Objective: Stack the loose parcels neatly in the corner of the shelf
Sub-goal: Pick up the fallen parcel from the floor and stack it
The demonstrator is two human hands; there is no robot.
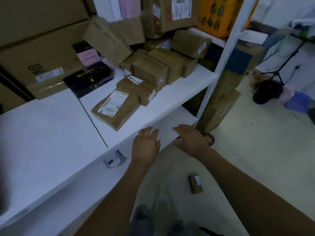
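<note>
Where the parcels lie: on the shelf [179, 92], most of them crowded toward the back right corner. One flat parcel [115, 108] lies apart near the front edge, with a second parcel [136, 89] touching it from behind. One small parcel [195, 183] is on the floor.
Left hand [145, 147]: below the front edge of the shelf, fingers straight and close together, holding nothing.
Right hand [190, 140]: just beside the left one, fingers stretched, thumb apart, also empty.
Flat parcel: brown taped wrapping, probably light and a little soft. The tape may be slippery, so it could bend or slide if lifted by one corner.
Hold: I would take it with both hands at the two long edges, thumbs on top, and keep it level.
Wrapped blocks [153, 70]: they look stiffer and should carry the flat ones on top.
</note>
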